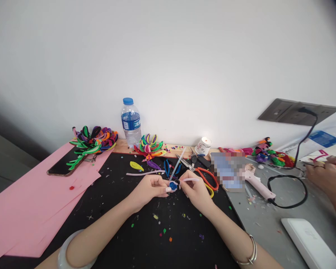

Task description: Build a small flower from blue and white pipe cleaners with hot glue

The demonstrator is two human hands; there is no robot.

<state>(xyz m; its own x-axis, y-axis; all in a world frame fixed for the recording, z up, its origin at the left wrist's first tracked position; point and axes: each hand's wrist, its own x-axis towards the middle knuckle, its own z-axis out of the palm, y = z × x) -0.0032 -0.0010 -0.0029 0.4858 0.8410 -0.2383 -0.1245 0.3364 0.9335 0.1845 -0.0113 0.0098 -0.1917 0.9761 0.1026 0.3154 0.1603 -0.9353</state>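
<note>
In the middle of the view, both hands meet over a black mat. My left hand is closed, thumb and fingers pinching a small pipe cleaner piece with a blue centre and a pale rim. My right hand pinches at the piece's right side, beside a small black part. A pale lilac pipe cleaner runs out over its fingers. Just behind the hands, a translucent stick slants upward. Loops of yellow, purple and blue pipe cleaner lie beyond, with scissors.
Pink paper bearing a phone spreads left. A water bottle and pipe cleaner flowers line the wall. At right lie orange loops, a pink glue gun with its cord, a white box, and another person's hand.
</note>
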